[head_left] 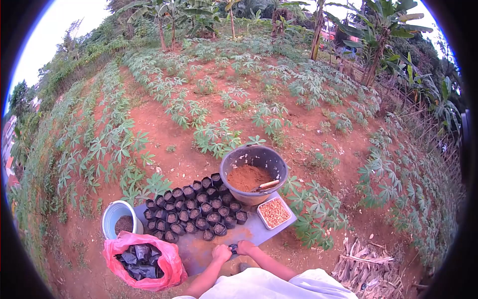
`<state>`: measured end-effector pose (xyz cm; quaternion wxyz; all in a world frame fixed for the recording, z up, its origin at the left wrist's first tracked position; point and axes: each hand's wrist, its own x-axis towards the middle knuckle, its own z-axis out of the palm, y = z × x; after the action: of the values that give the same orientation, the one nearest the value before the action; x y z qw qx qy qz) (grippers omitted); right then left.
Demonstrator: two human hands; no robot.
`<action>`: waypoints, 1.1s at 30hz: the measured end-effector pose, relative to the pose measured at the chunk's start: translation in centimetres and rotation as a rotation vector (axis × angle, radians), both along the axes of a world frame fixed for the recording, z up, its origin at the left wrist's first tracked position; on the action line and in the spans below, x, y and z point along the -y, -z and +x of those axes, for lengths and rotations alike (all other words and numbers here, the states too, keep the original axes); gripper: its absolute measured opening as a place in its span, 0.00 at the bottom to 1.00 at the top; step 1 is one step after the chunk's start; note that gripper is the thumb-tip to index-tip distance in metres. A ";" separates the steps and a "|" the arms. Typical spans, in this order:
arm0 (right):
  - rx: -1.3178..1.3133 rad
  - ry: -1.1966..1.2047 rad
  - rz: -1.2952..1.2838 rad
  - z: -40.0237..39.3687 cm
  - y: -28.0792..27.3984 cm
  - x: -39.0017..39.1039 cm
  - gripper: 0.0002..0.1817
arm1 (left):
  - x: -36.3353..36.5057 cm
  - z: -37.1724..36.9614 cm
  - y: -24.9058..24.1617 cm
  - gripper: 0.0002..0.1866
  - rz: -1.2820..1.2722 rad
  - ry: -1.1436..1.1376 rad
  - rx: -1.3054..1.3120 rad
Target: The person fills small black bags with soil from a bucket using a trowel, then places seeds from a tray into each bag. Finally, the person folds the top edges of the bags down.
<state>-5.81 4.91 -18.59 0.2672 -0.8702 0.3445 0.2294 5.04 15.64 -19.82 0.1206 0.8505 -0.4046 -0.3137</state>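
My left hand (221, 253) and my right hand (245, 247) are close together over the front of a grey board (194, 249). Both are closed on a small black plastic planting bag (233, 247), which shows between them. Whether anything is inside the bag cannot be made out. Beyond my hands, rows of black planting bags (194, 214) filled with soil stand upright on the board. At my left sits a pink plastic sack (112, 251) holding folded black bags (139, 260). To the right of the rows lies a white tray (269, 227) of orange-yellow kernels (275, 213).
A large dark basin (230, 160) of reddish soil (248, 178) with a wooden-handled tool (269, 185) stands at the board's far right. A pale bucket (107, 219) with dark soil is at far left. Leafy crop rows (216, 137) and dry stalks (366, 261) surround the board.
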 end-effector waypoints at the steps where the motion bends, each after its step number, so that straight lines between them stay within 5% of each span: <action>1: -0.003 0.000 0.006 -0.1 0.0 -0.3 0.27 | 0.1 -0.1 -0.3 0.16 0.028 0.014 0.022; 9: 0.007 0.021 -0.031 0.5 -1.9 -0.7 0.21 | 0.9 -0.5 -1.1 0.17 0.060 0.057 0.134; 22: 0.000 -0.029 -0.040 0.5 -0.5 -0.4 0.23 | 3.1 -0.9 -1.0 0.17 0.184 0.211 0.279; 27: -0.026 -0.072 -0.025 0.2 -0.1 -0.2 0.24 | 3.9 0.6 -0.6 0.22 0.396 0.048 -0.077; 33: 0.163 -0.113 0.118 -1.1 2.1 1.4 0.27 | 1.9 -0.4 0.0 0.20 0.231 -0.054 0.081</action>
<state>-6.91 3.52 -20.70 0.3317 -0.8867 0.2579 0.1927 4.69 13.75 -19.86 0.0139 0.8812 -0.3475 -0.3201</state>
